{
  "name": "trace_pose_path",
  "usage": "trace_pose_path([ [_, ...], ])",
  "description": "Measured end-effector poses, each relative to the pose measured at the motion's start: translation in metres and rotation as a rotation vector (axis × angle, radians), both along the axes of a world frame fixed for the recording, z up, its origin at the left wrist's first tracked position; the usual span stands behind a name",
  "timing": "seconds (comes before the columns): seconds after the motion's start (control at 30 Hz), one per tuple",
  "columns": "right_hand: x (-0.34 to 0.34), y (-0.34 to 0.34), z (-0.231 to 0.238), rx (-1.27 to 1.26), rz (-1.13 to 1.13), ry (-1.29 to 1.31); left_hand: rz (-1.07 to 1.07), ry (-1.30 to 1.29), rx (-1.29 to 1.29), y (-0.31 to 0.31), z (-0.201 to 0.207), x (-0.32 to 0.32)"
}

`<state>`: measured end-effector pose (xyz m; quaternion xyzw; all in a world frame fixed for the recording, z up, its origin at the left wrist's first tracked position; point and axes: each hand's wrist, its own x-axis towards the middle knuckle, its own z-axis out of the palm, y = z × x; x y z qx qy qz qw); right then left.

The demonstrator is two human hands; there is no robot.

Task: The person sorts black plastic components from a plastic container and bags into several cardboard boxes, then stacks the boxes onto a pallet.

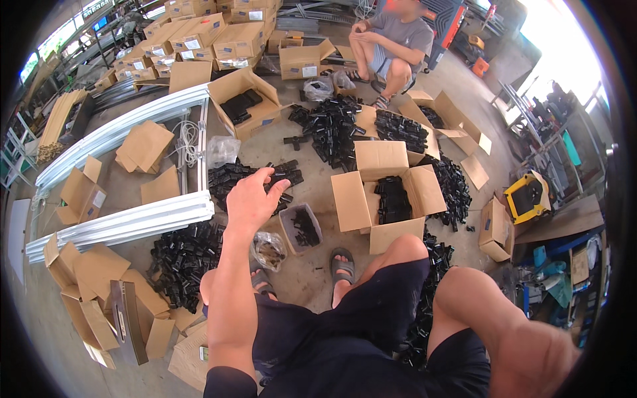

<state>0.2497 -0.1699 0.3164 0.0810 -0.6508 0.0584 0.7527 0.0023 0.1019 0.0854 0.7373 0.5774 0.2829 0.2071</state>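
Observation:
My left hand (251,198) reaches out over a heap of black plastic fittings (229,176). Its thumb stands apart from the forefinger, and I see nothing held in it. The other fingers are partly hidden. At the lower right, close to the camera, my right hand (541,358) is raised on a bent arm and smeared, so its fingers do not show. Just beyond my feet sits a grey plastic bin (284,229) with small black parts in it. Next to it lies a clear bag (269,251) of brownish pieces.
An open carton (381,156) with black parts stands ahead, between more heaps of fittings (332,129). Another open carton (255,83) is farther left, by white metal profiles (126,222). A seated person (398,40) is at the back, near stacked boxes (199,36).

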Motion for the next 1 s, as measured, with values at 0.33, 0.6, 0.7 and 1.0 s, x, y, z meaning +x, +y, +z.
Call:
trace_pose_path([
  [0.33, 0.087, 0.099, -0.137, -0.898, -0.815, -0.756, -0.017, -0.292, 0.062, -0.062, 0.029, -0.036],
  [0.6, 0.141, 0.095, -0.235, -0.969, -0.674, -1.38, -0.245, 0.124, -0.026, -0.145, -0.006, -0.132],
  [0.7, 0.14, 0.123, -0.238, -0.948, -0.496, -1.487, -0.345, 0.28, -0.051, -0.139, -0.01, -0.137],
  [1.0, 0.129, 0.209, -0.27, -0.96, -0.145, -1.492, -0.59, 0.257, -0.308, -0.063, -0.04, -0.157],
])
